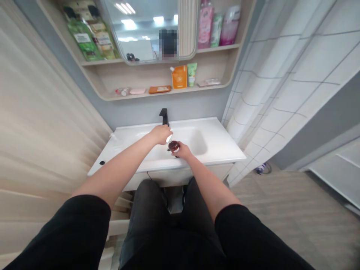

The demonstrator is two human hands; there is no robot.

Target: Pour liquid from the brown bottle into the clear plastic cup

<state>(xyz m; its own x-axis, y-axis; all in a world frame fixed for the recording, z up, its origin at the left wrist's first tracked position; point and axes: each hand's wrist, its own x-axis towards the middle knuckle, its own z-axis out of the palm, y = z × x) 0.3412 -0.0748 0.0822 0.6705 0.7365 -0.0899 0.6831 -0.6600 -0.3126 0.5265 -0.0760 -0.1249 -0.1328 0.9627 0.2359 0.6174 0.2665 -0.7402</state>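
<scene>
Over the white sink basin [199, 144], both my hands are close together. My right hand [184, 150] is closed around a small dark brown bottle [174, 146] with a pale label. Just left of it and a little higher, my left hand [161, 134] has its fingers closed on a small white object [169, 138], whose kind I cannot make out. The white object points down toward the top of the bottle; whether they touch is unclear. Behind my left hand stands the black faucet [164, 115], its lower part partly covered.
A small black round piece [102, 162] lies on the counter's left end. Above the sink, a shelf [104, 97] holds an orange pouch [179, 77], a green tube [192, 74] and several small items. A mirror [143, 26] hangs above. Curtains [33, 112] border the left side.
</scene>
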